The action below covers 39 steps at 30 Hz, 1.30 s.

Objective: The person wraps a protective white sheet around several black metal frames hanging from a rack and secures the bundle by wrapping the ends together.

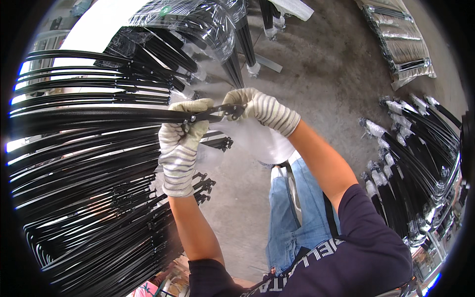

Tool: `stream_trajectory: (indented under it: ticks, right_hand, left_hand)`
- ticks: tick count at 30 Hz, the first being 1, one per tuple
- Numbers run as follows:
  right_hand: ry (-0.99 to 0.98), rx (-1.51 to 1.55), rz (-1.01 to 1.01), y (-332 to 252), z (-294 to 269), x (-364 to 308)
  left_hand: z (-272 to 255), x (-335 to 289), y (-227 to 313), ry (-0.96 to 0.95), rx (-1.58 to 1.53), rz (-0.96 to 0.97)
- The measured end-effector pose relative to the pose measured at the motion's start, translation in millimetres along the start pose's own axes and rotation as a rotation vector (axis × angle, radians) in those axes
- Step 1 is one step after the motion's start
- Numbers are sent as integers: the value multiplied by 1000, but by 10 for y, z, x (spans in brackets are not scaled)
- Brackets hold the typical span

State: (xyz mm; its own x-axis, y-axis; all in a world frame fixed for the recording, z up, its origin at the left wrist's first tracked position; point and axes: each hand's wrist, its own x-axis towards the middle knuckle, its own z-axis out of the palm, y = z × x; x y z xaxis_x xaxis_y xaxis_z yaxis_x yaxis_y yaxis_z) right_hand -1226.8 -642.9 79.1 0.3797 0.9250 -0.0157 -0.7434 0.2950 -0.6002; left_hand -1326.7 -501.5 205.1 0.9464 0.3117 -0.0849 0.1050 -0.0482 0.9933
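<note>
Both of my hands wear white knit gloves with grey stripes. My left hand (183, 138) is closed round the end of a long black bar (123, 116), which runs off to the left. At that end is a black jointed bracket (213, 115) with rivets. My right hand (257, 110) pinches the bracket's far tip, with the fingertips partly hidden behind it. A translucent white plastic bag or sheet (262, 141) hangs under my right hand; I cannot tell whether the fingers hold it too.
Many black bars (79, 163) lie stacked on the left. Film-wrapped bundles (208, 29) stand at the far side. More black bundles with plastic-wrapped ends (410, 143) lie on the concrete floor (326, 74) at the right. A flat wrapped pack (401, 39) lies far right.
</note>
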Motion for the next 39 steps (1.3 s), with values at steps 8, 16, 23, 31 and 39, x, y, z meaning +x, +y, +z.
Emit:
stream_trajectory:
  ticks: [8,16,23,31,39]
  right_hand:
    - [429,-245,-136,64,371,-163]
    - [485,-150,-207,158,507,-214]
    - [548,-191,-259,141,468,-203]
    - [543,-311,-164,153,467,-157]
    - [634,-608,-26,178,317,-50]
  left_hand:
    - [37,49,-50,44,67,57]
    - [127,44,-128,283,6,49]
    - [178,-41,-163,522,147,46]
    - [100,-60,-116,553,50,46]
    - [83,-81,-52,312,-93,22]
